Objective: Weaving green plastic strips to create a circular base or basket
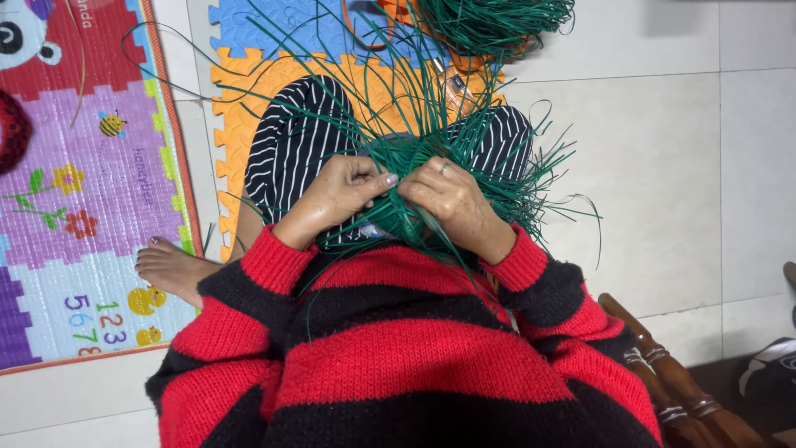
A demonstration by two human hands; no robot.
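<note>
**A:** Where are your hands right now?

**B:** Both sit close together over your lap. Your left hand [338, 195] pinches green strands with its fingertips, and your right hand [448, 199] is closed on the same woven green piece [398, 217], knuckles up, a ring on one finger. The fingertips nearly touch each other.

**A:** And the green piece itself?

**B:** It rests on your striped trousers [290, 145], between the two hands, with loose green strands [531, 178] fanning out in every direction. A bigger bundle of green cord [489, 21] lies further away on the orange foam mat [240, 99]. Your bare foot [170, 267] is at the edge of the colourful play mat [75, 182].
</note>
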